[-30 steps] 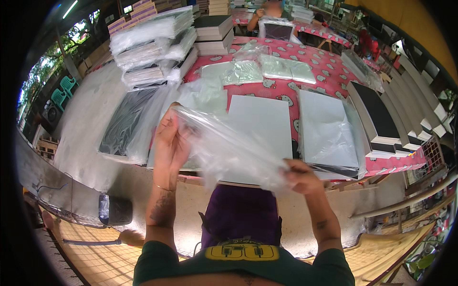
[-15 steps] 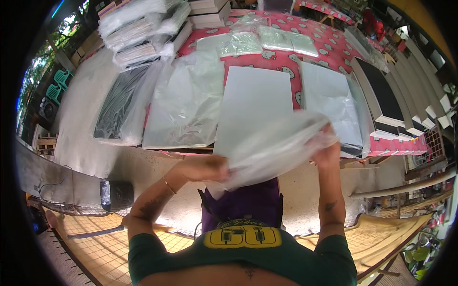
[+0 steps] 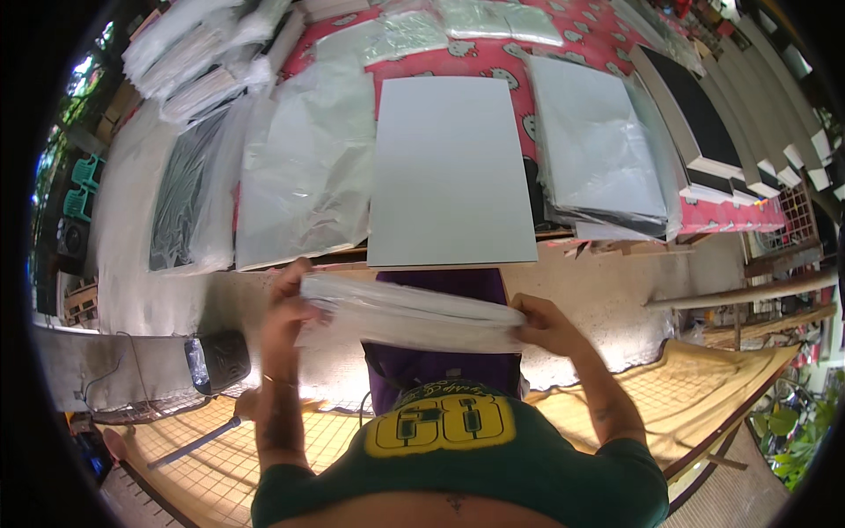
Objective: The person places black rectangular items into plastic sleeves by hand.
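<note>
A clear plastic bag [image 3: 409,314], gathered into a flattened band, stretches between my two hands in front of my lap. My left hand [image 3: 289,304] is closed on its left end, and my right hand [image 3: 546,325] pinches the right end. Just beyond the bag, a large pale grey-white board [image 3: 451,172] lies flat with its near edge at the table's edge. Left of the board is a plastic-covered white panel [image 3: 304,176]. Right of it lies another pale panel [image 3: 598,141] inside clear plastic.
Plastic-wrapped bundles [image 3: 198,57] are piled at the far left, near a dark wrapped panel [image 3: 189,189]. Thick dark-topped boards [image 3: 691,114] line the right side. A pink patterned cloth [image 3: 594,31] covers the table. A black chair seat [image 3: 220,361] stands lower left.
The plastic bag has come off the white board and back toward my body, pulled straighter between both hands. My left hand has turned upward. The board now shows fully.
</note>
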Action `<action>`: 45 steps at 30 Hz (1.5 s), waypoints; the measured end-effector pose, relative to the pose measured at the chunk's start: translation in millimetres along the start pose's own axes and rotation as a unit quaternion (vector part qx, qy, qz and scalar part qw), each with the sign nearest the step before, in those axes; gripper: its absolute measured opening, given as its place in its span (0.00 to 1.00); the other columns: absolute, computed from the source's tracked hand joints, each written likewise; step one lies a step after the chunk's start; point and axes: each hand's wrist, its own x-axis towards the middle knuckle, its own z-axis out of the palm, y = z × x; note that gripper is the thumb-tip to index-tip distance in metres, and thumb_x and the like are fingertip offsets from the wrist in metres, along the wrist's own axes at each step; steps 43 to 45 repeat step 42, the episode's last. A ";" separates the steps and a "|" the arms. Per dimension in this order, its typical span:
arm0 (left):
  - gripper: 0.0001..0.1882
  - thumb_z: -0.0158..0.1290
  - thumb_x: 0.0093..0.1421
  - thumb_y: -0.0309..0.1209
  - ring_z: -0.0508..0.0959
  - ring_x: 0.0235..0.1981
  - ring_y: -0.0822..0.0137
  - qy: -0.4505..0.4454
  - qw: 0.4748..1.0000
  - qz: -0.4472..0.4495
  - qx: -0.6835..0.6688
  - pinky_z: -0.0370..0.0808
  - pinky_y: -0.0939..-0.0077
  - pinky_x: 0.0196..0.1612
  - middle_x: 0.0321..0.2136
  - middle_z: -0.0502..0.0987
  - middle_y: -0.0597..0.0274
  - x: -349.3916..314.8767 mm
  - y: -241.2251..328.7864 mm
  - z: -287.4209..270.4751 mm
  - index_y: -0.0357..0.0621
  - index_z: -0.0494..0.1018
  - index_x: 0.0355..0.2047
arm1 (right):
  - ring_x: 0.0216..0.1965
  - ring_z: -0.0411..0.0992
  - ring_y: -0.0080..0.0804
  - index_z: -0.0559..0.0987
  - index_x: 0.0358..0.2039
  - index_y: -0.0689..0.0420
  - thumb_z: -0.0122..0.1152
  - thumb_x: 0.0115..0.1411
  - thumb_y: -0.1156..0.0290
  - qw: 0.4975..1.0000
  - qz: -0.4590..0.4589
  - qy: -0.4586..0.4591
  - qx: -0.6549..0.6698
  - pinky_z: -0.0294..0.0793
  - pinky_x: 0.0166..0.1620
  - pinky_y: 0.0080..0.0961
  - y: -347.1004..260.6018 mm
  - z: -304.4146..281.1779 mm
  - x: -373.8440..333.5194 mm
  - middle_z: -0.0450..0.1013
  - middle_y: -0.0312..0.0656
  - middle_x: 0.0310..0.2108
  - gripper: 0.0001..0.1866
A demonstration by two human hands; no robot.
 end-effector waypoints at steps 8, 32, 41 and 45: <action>0.25 0.39 0.53 0.17 0.66 0.20 0.81 0.194 0.923 0.075 0.325 0.64 0.86 0.24 0.28 0.77 0.63 18.3 -89.7 25.3 0.35 0.70 0.52 | 0.27 0.67 0.17 0.73 0.53 0.60 0.47 0.59 0.83 0.876 -0.061 0.463 -0.123 0.68 0.30 0.17 19.7 10.6 40.4 0.72 0.35 0.29 0.21; 0.11 0.53 0.62 0.30 0.75 0.35 0.67 0.091 0.982 0.004 -0.165 0.73 0.74 0.36 0.34 0.75 0.61 129.7 -68.7 -68.9 0.40 0.72 0.43 | 0.40 0.71 0.30 0.74 0.48 0.60 0.58 0.62 0.65 0.947 -0.050 0.222 0.226 0.70 0.46 0.31 -16.2 -87.4 149.7 0.74 0.38 0.38 0.16; 0.09 0.54 0.59 0.22 0.75 0.34 0.72 0.115 0.982 0.145 -0.037 0.72 0.75 0.40 0.33 0.76 0.61 192.3 -26.4 34.3 0.40 0.67 0.39 | 0.43 0.67 0.28 0.73 0.50 0.62 0.62 0.59 0.61 0.919 -0.126 0.362 0.093 0.65 0.53 0.34 -69.2 -77.7 147.9 0.71 0.39 0.42 0.23; 0.12 0.54 0.59 0.23 0.74 0.33 0.72 0.117 0.976 0.174 -0.052 0.73 0.75 0.40 0.32 0.76 0.62 197.4 -28.7 56.2 0.41 0.66 0.42 | 0.43 0.67 0.29 0.72 0.51 0.61 0.62 0.59 0.61 0.907 -0.116 0.373 0.159 0.63 0.57 0.39 -73.1 -86.2 134.8 0.71 0.38 0.43 0.23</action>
